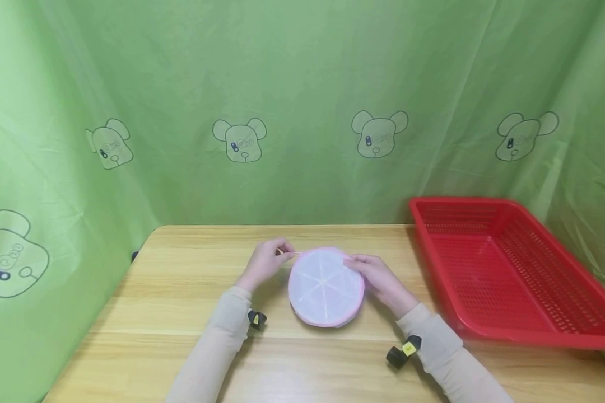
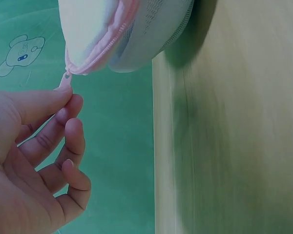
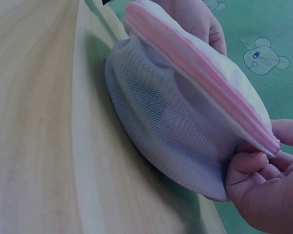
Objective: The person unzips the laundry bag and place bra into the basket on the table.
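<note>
A round white mesh bag (image 1: 325,286) with a pink zipper rim is held tilted above the wooden table. In the left wrist view, my left hand (image 2: 36,146) pinches the pink zipper pull (image 2: 65,80) between thumb and index finger, the other fingers curled loosely. My right hand (image 3: 268,180) grips the opposite edge of the bag, thumb on the pink rim (image 3: 210,78) and fingers under it against the mesh side (image 3: 161,107). The zipper looks closed along the part seen in the right wrist view.
A red plastic basket (image 1: 489,280) stands at the right side of the wooden table (image 1: 146,336). Green curtains (image 1: 302,67) with printed bear heads hang behind the table and at both sides. Each wrist carries a small black camera.
</note>
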